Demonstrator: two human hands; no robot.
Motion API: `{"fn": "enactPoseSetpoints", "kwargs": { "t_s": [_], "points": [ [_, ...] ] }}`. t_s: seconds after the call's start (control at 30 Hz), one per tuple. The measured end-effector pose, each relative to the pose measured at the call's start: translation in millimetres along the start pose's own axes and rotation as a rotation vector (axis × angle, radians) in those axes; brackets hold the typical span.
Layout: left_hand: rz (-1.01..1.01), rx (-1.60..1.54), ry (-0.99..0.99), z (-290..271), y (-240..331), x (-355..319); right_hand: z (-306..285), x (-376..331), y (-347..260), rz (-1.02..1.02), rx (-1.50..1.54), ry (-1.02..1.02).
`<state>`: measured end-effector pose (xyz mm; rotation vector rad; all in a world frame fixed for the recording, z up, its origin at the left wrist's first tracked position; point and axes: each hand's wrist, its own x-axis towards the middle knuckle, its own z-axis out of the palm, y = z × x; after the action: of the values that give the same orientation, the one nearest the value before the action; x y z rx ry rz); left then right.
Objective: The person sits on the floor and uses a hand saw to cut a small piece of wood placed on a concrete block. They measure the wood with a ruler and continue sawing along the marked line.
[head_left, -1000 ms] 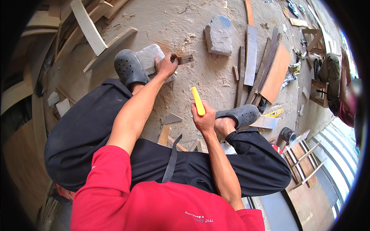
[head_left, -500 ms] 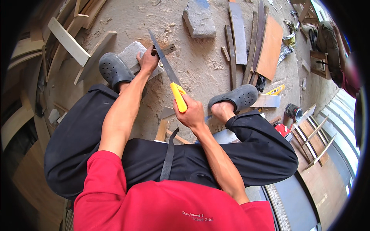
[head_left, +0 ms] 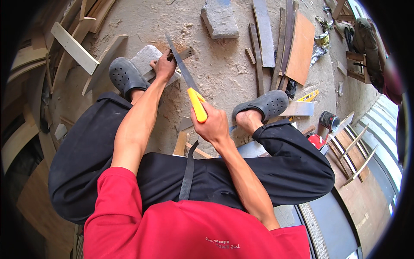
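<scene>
My right hand (head_left: 212, 125) is closed around the yellow handle of a hand saw (head_left: 185, 73), whose grey blade slants up and to the left. Past the blade pokes the end of a narrow wooden strip (head_left: 186, 53). My left hand (head_left: 164, 67) is closed on that strip, pressing it over a pale stone block (head_left: 146, 57). The blade crosses the strip just right of my left fingers; how deep it sits in the wood I cannot tell. My left shoe (head_left: 127, 77) rests beside the block.
Another rough block (head_left: 220, 19) lies ahead. Planks and an orange-brown board (head_left: 299, 47) are at the right, with a yellow spirit level (head_left: 308, 96) and an open can (head_left: 329, 121) nearer. Leaning boards (head_left: 75, 47) crowd the left. Another person's leg (head_left: 366, 47) shows at far right.
My right hand and the saw have shifted slightly up and to the left along the blade's line. My left hand keeps its hold on the strip. The whole view has shifted a little.
</scene>
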<state>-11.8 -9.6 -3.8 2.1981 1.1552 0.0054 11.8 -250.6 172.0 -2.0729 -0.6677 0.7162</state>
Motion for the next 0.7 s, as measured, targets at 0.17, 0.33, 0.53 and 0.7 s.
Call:
{"fn": "enactPoseSetpoints", "kwargs": {
  "t_s": [0.17, 0.33, 0.53, 0.7],
  "points": [
    [0.02, 0.016, 0.031, 6, -1, -6, 11, 24, -12, 0.046, 0.008, -0.011],
    [0.028, -0.014, 0.044, 7, 0, -8, 13, 13, -1, 0.05, 0.003, -0.006],
    [0.031, -0.05, 0.057, 7, 0, -8, 8, 5, -6, 0.071, -0.023, -0.023],
    [0.048, -0.013, 0.027, 4, -6, -5, -1, 8, -11, 0.07, 0.011, 0.009]
  ]
}}
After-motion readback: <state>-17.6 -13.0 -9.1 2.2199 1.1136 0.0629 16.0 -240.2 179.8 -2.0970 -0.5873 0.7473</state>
